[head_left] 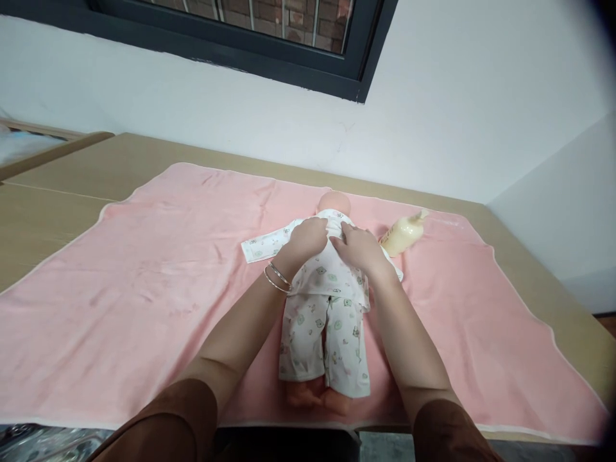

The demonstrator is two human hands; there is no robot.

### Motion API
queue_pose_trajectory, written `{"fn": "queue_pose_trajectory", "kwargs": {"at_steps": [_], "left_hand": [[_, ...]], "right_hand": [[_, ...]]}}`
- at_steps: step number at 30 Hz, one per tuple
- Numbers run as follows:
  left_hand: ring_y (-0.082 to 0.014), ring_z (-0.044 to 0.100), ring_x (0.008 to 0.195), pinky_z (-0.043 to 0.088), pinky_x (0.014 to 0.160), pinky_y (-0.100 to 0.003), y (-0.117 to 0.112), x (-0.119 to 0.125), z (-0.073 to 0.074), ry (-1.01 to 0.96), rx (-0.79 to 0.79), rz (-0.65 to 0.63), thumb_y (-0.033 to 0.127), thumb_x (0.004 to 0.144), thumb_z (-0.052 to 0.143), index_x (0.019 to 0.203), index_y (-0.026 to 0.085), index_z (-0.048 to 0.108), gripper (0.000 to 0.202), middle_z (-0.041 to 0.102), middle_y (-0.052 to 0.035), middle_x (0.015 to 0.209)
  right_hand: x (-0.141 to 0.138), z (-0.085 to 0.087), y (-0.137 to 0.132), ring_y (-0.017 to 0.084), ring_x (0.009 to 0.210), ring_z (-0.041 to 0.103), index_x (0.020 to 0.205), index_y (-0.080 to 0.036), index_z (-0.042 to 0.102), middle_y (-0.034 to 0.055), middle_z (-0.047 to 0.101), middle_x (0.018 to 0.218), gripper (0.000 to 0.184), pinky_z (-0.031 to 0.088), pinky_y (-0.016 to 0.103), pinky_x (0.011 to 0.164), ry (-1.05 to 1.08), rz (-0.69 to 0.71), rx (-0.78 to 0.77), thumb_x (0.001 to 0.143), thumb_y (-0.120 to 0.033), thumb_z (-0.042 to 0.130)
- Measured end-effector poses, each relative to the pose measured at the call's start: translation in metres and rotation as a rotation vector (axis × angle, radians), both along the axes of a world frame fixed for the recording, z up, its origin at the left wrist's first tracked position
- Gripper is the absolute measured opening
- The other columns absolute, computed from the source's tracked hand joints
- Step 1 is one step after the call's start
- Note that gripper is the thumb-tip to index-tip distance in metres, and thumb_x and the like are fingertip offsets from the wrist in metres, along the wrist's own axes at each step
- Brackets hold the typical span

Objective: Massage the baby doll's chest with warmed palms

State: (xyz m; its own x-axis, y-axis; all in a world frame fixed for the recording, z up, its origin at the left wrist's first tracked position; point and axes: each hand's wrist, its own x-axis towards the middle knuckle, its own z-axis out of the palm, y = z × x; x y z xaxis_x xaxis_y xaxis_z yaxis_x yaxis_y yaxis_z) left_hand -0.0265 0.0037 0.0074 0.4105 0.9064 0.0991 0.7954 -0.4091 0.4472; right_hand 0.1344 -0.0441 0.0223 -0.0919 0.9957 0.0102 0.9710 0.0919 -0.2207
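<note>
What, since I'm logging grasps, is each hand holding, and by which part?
Left hand and right hand both pinch the doll's shirt at its front, near the neck.

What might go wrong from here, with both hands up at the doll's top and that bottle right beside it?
The bottle lies close by the right hand; a sideways move might send it rolling. The doll lies with its feet near the table's front edge, so tugging the top toward you may slide the doll or the pink towel off.
</note>
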Motion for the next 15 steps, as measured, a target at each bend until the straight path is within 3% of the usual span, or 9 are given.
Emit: {"fn": "queue_pose_trajectory", "kwargs": {"at_steps": [2, 4, 7, 10, 13, 15], "left_hand": [[-0.0305, 0.076, 0.102, 0.056, 0.093, -0.040, -0.004, -0.001, 0.006, 0.013, -0.020, -0.004, 0.019, 0.101, 0.053, 0.103, 0.020, 0.075, 0.022, 0.081, -0.0152, 0.111], [-0.0318, 0.076, 0.103, 0.057, 0.092, -0.040, -0.002, 0.000, 0.005, -0.030, -0.038, 0.030, 0.027, 0.103, 0.055, 0.103, 0.020, 0.076, 0.023, 0.081, -0.0157, 0.111], [-0.0346, 0.071, 0.126, 0.054, 0.108, -0.044, 0.009, 0.005, -0.008, -0.130, -0.004, 0.050, 0.042, 0.104, 0.058, 0.121, 0.018, 0.076, 0.034, 0.077, -0.0179, 0.135], [-0.0334, 0.061, 0.143, 0.043, 0.123, -0.046, 0.023, 0.007, -0.022, -0.187, 0.044, 0.029, 0.043, 0.102, 0.063, 0.138, 0.017, 0.070, 0.044, 0.068, -0.0168, 0.152], [-0.0320, 0.062, 0.142, 0.043, 0.123, -0.044, 0.023, 0.008, -0.020, -0.171, 0.044, 0.039, 0.040, 0.103, 0.062, 0.139, 0.018, 0.070, 0.042, 0.070, -0.0154, 0.149], [-0.0329, 0.066, 0.135, 0.048, 0.116, -0.044, 0.012, 0.011, -0.011, -0.097, 0.059, 0.053, 0.037, 0.106, 0.059, 0.132, 0.017, 0.072, 0.036, 0.073, -0.0171, 0.140]], "right_hand": [[-0.004, 0.003, -0.003, 0.041, 0.130, 0.068, 0.134, -0.015, 0.066, 0.0226, 0.075, 0.136, 0.044, 0.039, 0.061, 0.119, -0.024, -0.012, 0.023, 0.109, -0.040, 0.041], [-0.001, 0.000, 0.000, 0.040, 0.128, 0.069, 0.129, -0.017, 0.067, 0.0205, 0.076, 0.135, 0.042, 0.036, 0.066, 0.120, 0.003, -0.033, 0.043, 0.110, -0.040, 0.038], [0.011, -0.015, 0.014, 0.040, 0.140, 0.062, 0.140, -0.018, 0.064, 0.0187, 0.069, 0.150, 0.049, 0.034, 0.067, 0.123, 0.114, -0.079, 0.046, 0.111, -0.046, 0.037], [0.023, -0.031, 0.026, 0.036, 0.152, 0.051, 0.154, -0.018, 0.056, 0.0161, 0.058, 0.164, 0.056, 0.026, 0.067, 0.130, 0.226, -0.106, 0.070, 0.111, -0.050, 0.039], [0.025, -0.036, 0.029, 0.035, 0.157, 0.046, 0.157, -0.019, 0.054, 0.0149, 0.053, 0.168, 0.056, 0.014, 0.072, 0.133, 0.264, -0.092, 0.095, 0.112, -0.049, 0.038], [0.019, -0.031, 0.025, 0.037, 0.155, 0.046, 0.154, -0.020, 0.056, 0.0158, 0.055, 0.167, 0.053, 0.014, 0.077, 0.130, 0.250, -0.090, 0.084, 0.112, -0.047, 0.038]]}}
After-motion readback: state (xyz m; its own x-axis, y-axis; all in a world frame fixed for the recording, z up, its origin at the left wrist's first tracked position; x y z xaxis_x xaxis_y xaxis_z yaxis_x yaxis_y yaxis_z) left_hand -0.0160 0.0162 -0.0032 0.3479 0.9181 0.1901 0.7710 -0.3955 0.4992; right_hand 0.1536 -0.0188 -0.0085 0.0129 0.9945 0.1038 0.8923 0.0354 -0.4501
